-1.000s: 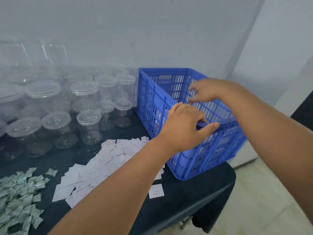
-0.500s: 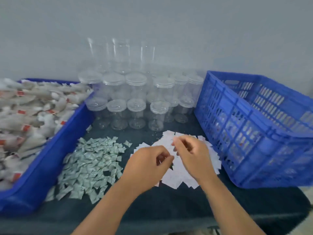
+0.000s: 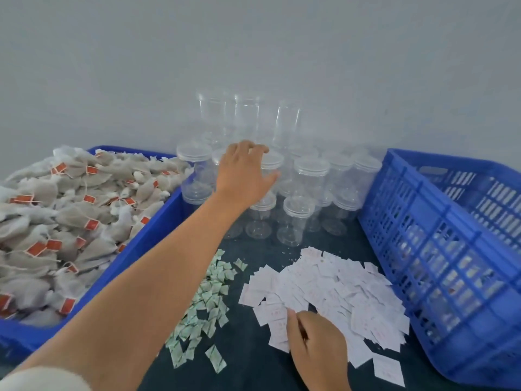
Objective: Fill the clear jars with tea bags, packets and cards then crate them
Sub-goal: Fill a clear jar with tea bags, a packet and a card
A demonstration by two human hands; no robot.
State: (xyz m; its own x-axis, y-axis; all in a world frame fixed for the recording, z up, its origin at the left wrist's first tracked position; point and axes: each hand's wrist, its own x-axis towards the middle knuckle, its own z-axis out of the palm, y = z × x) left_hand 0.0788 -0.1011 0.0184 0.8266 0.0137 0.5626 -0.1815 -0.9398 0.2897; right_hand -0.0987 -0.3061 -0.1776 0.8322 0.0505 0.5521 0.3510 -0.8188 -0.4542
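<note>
Several clear lidded jars (image 3: pixel 298 198) stand stacked at the back middle of the dark table. My left hand (image 3: pixel 244 170) reaches over them with fingers spread, holding nothing. My right hand (image 3: pixel 315 342) rests at the near edge of the white cards (image 3: pixel 332 292), fingertips pinched on a card. Green-white packets (image 3: pixel 205 309) lie in a pile left of the cards. Tea bags (image 3: pixel 70 215) with red tags fill the blue bin (image 3: pixel 158 230) at left. The blue slatted crate (image 3: pixel 439 249) stands at right, its inside mostly hidden.
A plain grey wall runs behind the jars. Taller open clear jars (image 3: pixel 248 119) are stacked against it. The dark table (image 3: pixel 248 362) shows between the packets and the cards.
My left hand has left the card pile and stretched forward to the jars. My right hand has dropped to the pile's near edge. Earlier both hands were on the blue crate.
</note>
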